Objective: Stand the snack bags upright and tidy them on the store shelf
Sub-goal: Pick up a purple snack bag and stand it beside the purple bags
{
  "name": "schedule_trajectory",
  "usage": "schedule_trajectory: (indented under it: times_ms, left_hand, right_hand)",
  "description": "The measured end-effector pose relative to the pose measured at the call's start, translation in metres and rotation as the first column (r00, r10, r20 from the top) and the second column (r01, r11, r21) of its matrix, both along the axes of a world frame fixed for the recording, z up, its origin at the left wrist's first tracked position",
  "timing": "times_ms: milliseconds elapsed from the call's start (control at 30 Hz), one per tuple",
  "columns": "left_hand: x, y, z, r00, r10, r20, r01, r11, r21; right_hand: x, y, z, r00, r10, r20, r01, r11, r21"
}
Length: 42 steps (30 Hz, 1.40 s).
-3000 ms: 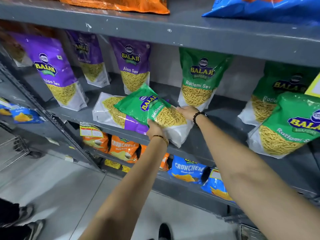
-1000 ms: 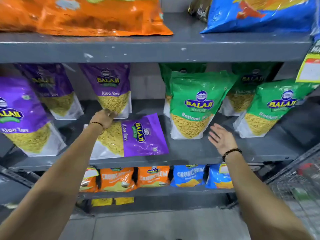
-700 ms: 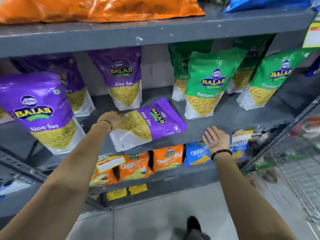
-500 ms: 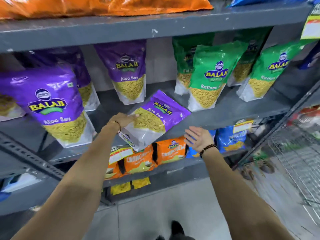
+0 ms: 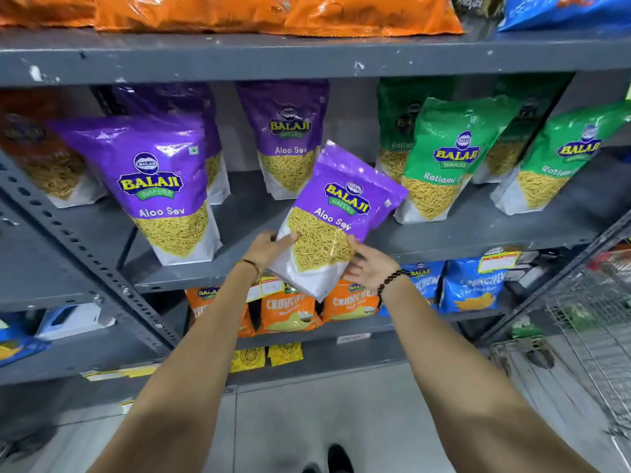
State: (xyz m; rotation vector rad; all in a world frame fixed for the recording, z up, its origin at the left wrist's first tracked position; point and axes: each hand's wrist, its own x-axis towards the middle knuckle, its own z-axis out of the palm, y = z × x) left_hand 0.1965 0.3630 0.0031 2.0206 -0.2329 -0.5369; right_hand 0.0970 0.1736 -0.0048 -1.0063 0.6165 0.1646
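Observation:
A purple Aloo Sev bag is tilted, top leaning right, lifted off the front edge of the grey middle shelf. My left hand grips its lower left edge and my right hand holds its lower right side. Other purple Aloo Sev bags stand upright on the shelf: a large one at the front left and another at the back. Green Ratlami Sev bags stand upright to the right.
Orange bags lie on the shelf above. Orange and blue Crunchem packs fill the shelf below. A slotted grey upright runs diagonally at the left. A wire cart stands at the right.
The purple bag lay flat on the shelf under my left hand alone. Now it is lifted and turned nearly upright, and my right hand has come in to hold its right side.

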Motion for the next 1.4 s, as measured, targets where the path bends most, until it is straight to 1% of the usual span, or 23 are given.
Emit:
schedule_trajectory:
  times_ms: [67, 167, 233, 300, 400, 467, 600, 667, 733, 800, 900, 1000, 1033, 1100, 1133, 1200, 1233, 1300, 1400]
  left_hand:
    - [-0.008, 0.008, 0.007, 0.995, -0.066, -0.074, 0.054, 0.986, -0.155]
    - [-0.023, 0.024, 0.026, 0.972, -0.21, -0.103, 0.171, 0.938, -0.302]
    - [-0.031, 0.035, 0.04, 0.944, -0.322, -0.066, 0.283, 0.899, -0.334]
    - [-0.036, 0.04, 0.051, 0.919, -0.391, -0.051, 0.351, 0.871, -0.343]
    - [-0.041, 0.044, 0.06, 0.889, -0.458, -0.02, 0.427, 0.842, -0.329]
    - [-0.043, 0.044, 0.063, 0.877, -0.48, -0.005, 0.456, 0.836, -0.305]
    - [-0.032, 0.041, 0.057, 0.893, -0.449, -0.007, 0.433, 0.864, -0.257]
    - [-0.019, 0.035, 0.051, 0.914, -0.406, 0.009, 0.395, 0.884, -0.251]
    - [-0.001, 0.026, 0.044, 0.95, -0.306, 0.063, 0.312, 0.923, -0.228]
    - [0.023, 0.017, 0.038, 0.971, -0.193, 0.14, 0.217, 0.958, -0.186]
    - [0.056, 0.005, 0.032, 0.963, -0.078, 0.259, 0.114, 0.985, -0.13]
    - [0.081, -0.006, 0.024, 0.932, -0.043, 0.36, 0.067, 0.996, -0.055]
    - [0.087, -0.009, 0.02, 0.923, -0.045, 0.381, 0.056, 0.998, -0.019]
    - [0.093, -0.012, 0.007, 0.936, -0.019, 0.352, 0.016, 1.0, 0.013]
    - [0.092, -0.012, 0.001, 0.955, 0.008, 0.298, -0.006, 1.0, -0.009]
    - [0.092, -0.009, -0.013, 0.979, 0.065, 0.194, -0.042, 0.992, -0.119]
    - [0.092, -0.007, -0.02, 0.982, 0.082, 0.169, -0.057, 0.987, -0.15]
    - [0.088, -0.002, -0.03, 0.984, 0.075, 0.159, -0.056, 0.991, -0.122]
    - [0.079, 0.001, -0.041, 0.99, 0.078, 0.117, -0.071, 0.995, -0.066]
  right_hand:
    - [-0.005, -0.012, 0.011, 0.986, 0.097, 0.132, -0.094, 0.995, -0.031]
    - [-0.009, -0.033, 0.028, 0.913, 0.262, 0.312, -0.236, 0.964, -0.121]
    - [-0.01, -0.042, 0.046, 0.857, 0.344, 0.385, -0.301, 0.939, -0.168]
    - [-0.012, -0.048, 0.063, 0.806, 0.415, 0.421, -0.35, 0.909, -0.226]
    - [-0.013, -0.051, 0.079, 0.745, 0.521, 0.416, -0.438, 0.853, -0.284]
    - [-0.011, -0.054, 0.08, 0.734, 0.544, 0.407, -0.455, 0.838, -0.3]
    - [0.002, -0.054, 0.068, 0.76, 0.519, 0.391, -0.415, 0.851, -0.321]
    - [0.014, -0.052, 0.063, 0.816, 0.421, 0.397, -0.31, 0.898, -0.313]
    - [0.03, -0.051, 0.058, 0.859, 0.3, 0.415, -0.183, 0.937, -0.298]
    - [0.047, -0.048, 0.056, 0.872, 0.223, 0.435, -0.087, 0.947, -0.31]
    - [0.074, -0.044, 0.052, 0.877, 0.136, 0.46, 0.025, 0.945, -0.326]
    - [0.101, -0.042, 0.045, 0.884, 0.063, 0.464, 0.106, 0.938, -0.329]
    - [0.108, -0.042, 0.042, 0.892, 0.061, 0.448, 0.113, 0.929, -0.352]
    - [0.118, -0.042, 0.033, 0.906, 0.047, 0.42, 0.129, 0.916, -0.38]
    - [0.121, -0.042, 0.029, 0.911, 0.04, 0.411, 0.132, 0.915, -0.381]
    - [0.125, -0.045, 0.021, 0.919, 0.033, 0.394, 0.121, 0.926, -0.358]
    - [0.126, -0.048, 0.015, 0.925, 0.049, 0.377, 0.094, 0.931, -0.353]
    - [0.125, -0.05, 0.005, 0.939, 0.131, 0.319, -0.002, 0.927, -0.376]
    - [0.123, -0.045, -0.018, 0.938, 0.301, 0.172, -0.18, 0.847, -0.501]
